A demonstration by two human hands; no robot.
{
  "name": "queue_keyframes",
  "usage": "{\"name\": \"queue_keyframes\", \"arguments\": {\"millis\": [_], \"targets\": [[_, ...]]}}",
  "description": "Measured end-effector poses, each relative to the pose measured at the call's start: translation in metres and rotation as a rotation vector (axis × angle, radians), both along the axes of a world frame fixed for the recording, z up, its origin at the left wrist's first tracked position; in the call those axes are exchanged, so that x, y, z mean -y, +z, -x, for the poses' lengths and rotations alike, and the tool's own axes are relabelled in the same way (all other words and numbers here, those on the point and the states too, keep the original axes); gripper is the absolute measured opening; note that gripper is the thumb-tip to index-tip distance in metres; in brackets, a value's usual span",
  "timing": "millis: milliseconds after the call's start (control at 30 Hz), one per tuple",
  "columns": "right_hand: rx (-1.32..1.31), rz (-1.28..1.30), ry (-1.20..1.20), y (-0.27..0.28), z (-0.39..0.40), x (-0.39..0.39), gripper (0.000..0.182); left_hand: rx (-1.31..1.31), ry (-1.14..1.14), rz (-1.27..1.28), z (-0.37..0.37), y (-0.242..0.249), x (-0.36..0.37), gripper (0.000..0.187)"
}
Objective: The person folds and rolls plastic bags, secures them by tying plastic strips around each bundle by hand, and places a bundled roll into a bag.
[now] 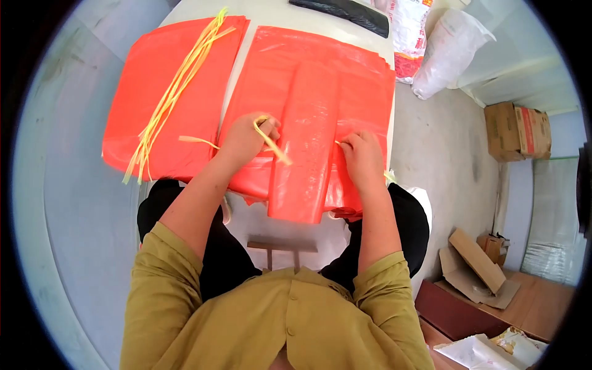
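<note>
A folded bundle of red plastic bags (303, 139) lies lengthwise in front of me on a flat stack of red plastic sheets or bags (364, 80). My left hand (246, 139) is closed at the bundle's left side, pinching a yellow strip (269, 145) whose free end hangs over the bundle. At the right side, my right hand (362, 157) pinches a short yellow end close to the bundle. Whether both ends belong to one strip passing under the bundle is hidden. Another yellow tail (196, 140) sticks out left of my left wrist.
A second red stack (139, 80) lies to the left, with several loose yellow strips (176, 89) across it. A black plastic roll (342, 13) rests on the white table (271, 13) at the back. White sacks (447, 49) and cardboard boxes (518, 132) stand on the right.
</note>
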State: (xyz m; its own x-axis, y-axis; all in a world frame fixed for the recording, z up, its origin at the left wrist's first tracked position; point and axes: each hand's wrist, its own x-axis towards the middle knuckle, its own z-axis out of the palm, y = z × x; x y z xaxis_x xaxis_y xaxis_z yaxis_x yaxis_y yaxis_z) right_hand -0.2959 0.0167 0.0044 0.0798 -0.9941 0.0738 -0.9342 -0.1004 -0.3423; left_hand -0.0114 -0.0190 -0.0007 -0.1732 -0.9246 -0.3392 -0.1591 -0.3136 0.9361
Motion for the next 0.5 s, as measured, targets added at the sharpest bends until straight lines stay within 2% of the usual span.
{"name": "queue_keyframes", "arguments": {"millis": [133, 200, 300, 400, 500], "targets": [[0.034, 0.043, 0.010, -0.014, 0.016, 0.001, 0.012, -0.097, 0.130, -0.060, 0.003, 0.000, -0.002, 0.031], [0.101, 0.042, 0.018, -0.006, 0.018, 0.000, 0.009, -0.054, 0.104, -0.032, 0.004, 0.000, -0.003, 0.030], [-0.001, 0.088, 0.148, 0.002, 0.006, -0.005, 0.007, -0.007, 0.078, -0.019, 0.006, 0.004, -0.004, 0.030], [-0.115, 0.033, 0.096, -0.008, 0.008, -0.002, 0.010, -0.024, 0.084, -0.012, 0.004, 0.001, -0.003, 0.030], [0.037, -0.023, -0.095, -0.011, 0.013, 0.001, 0.015, -0.051, 0.098, -0.023, 0.005, 0.001, -0.003, 0.031]]}}
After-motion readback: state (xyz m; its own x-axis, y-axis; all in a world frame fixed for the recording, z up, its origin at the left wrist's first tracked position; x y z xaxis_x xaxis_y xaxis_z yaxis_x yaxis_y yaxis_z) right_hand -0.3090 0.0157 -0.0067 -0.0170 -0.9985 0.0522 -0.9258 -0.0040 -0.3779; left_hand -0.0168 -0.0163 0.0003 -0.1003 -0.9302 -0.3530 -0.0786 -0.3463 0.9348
